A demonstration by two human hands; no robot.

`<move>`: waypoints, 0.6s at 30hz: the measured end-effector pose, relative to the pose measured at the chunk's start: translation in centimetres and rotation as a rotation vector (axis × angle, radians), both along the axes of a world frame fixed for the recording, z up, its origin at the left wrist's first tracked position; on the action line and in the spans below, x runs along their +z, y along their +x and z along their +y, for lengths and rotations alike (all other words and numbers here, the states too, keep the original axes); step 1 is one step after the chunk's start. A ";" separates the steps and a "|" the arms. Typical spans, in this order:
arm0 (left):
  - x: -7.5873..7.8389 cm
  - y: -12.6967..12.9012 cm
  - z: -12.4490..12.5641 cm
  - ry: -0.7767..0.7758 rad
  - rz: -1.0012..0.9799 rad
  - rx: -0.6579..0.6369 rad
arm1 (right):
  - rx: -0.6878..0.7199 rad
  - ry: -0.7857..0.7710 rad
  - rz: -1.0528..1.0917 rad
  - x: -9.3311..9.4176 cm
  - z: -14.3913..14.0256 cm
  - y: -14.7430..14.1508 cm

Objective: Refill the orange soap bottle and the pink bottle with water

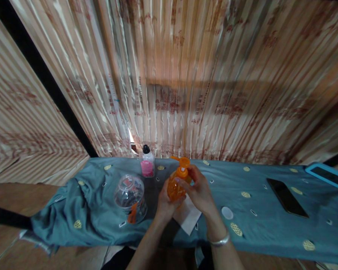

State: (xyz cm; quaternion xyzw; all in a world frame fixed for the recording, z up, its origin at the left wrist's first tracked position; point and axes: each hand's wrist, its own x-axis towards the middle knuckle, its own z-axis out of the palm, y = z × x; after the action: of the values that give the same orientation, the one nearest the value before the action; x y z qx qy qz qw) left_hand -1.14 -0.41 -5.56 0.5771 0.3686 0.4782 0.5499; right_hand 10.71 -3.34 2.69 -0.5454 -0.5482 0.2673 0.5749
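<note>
Head view. Hands, two, bare: left hand [165, 200] grasping the body of the pump bottle from the left; right hand [199, 189] closed about its neck, right side.

Pump bottle [175, 189], one: translucent orange plastic, rounded body, flat-topped pump head with a spout pointing left; held above the desk's near-middle part.

Bracelet [220, 240], one: silver-coloured, smooth, on the right wrist.

Capped bottle [148, 167], one: clear plastic, pink label, black cap; upright, far, left of the hands.

Container [126, 198], one: clear, glossy plastic, round, orange marking; near, left.

Folded sheet [188, 217], one: white, flat, under the hands.

Disc [227, 213], one: white, round, right of the sheet.

Phone [287, 197], one: dark, glossy slab, right.

Blue-framed object [328, 175], one: rounded rectangle, dark centre, far right.

Desk [259, 187], one: draped in teal cloth, rumpled at left, yellow motifs.

Curtain [171, 75]: pleated, sheeny, beige with reddish print, behind.
</note>
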 end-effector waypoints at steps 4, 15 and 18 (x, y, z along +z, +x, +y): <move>0.1 -0.1 0.0 0.018 0.012 0.029 | 0.014 0.004 0.018 0.0 0.0 0.0; -0.2 0.1 0.0 -0.009 0.002 0.036 | -0.039 0.019 0.017 -0.1 0.1 -0.3; -0.5 0.0 0.1 0.005 -0.004 0.027 | -0.014 0.023 0.037 -0.1 0.2 -0.4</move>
State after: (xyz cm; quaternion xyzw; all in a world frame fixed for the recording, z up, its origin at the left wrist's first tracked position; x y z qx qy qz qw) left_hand -1.10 -0.30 -6.08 0.5725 0.3744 0.4875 0.5426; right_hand 10.30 -3.18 2.59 -0.5375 -0.5366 0.2670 0.5932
